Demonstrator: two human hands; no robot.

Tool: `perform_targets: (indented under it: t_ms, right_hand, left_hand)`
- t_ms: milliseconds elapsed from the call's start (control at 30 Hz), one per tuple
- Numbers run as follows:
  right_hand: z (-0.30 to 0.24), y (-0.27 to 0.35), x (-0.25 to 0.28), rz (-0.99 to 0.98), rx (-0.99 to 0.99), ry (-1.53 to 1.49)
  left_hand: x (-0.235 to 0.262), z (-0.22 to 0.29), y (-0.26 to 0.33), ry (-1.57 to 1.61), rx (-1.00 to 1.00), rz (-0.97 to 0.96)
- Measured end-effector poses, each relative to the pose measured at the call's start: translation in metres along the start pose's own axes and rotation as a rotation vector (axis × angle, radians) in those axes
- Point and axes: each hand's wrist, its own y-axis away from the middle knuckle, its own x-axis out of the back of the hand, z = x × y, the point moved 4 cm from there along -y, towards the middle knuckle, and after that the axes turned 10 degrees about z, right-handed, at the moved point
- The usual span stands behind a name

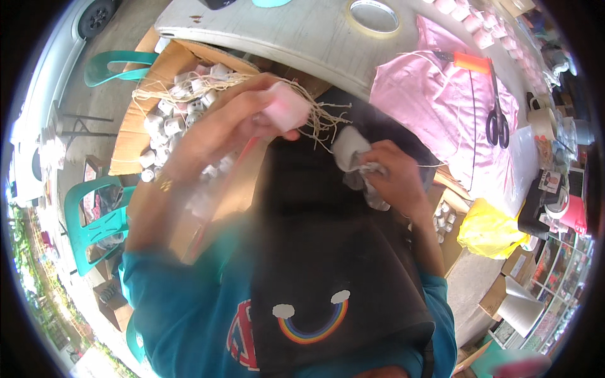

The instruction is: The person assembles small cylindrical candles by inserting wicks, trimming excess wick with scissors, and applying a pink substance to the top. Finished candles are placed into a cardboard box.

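My left hand (242, 116) is closed around a pale pink and white block-like piece (287, 108), its edges blurred. Long cream strings (324, 120) trail beside it and run back over the box. To its right, my right hand (394, 173) pinches a crumpled white cloth (373, 189). A rounded white part (350, 148) bulges above those fingers; whether it belongs to the cloth I cannot tell. Both hands are raised in front of my black apron (315, 246). On the left, an open cardboard box (129, 135) contains many small white cup-shaped pieces (173, 126).
A grey-white table (271, 25) bears a tape roll (374, 17), pink cloth (413, 88), black scissors (496, 129) and an orange-handled cutter (472, 63). A yellow plastic bag (491, 230) sits at the right. Green chairs (94, 217) stand at the left.
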Motion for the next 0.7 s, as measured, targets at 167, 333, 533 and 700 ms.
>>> perform_targets:
  t_ms: [167, 333, 533, 700]
  right_hand:
    - [-0.077, 0.005, 0.069, 0.285, 0.1, -0.216]
    - [-0.095, -0.012, 0.048, 0.581, 0.39, 0.203]
    - [-0.076, -0.013, 0.05, 0.793, 0.404, 0.118]
    - [-0.052, -0.016, 0.072, 0.907, -0.015, -0.22]
  left_hand:
    - [-0.063, -0.007, -0.05, 0.082, 0.131, -0.156]
    - [-0.122, -0.034, -0.044, -0.227, -0.094, -0.15]
    - [-0.142, -0.033, -0.037, -0.042, -0.04, -0.271]
    - [-0.152, -0.024, -0.032, 0.055, 0.129, -0.299]
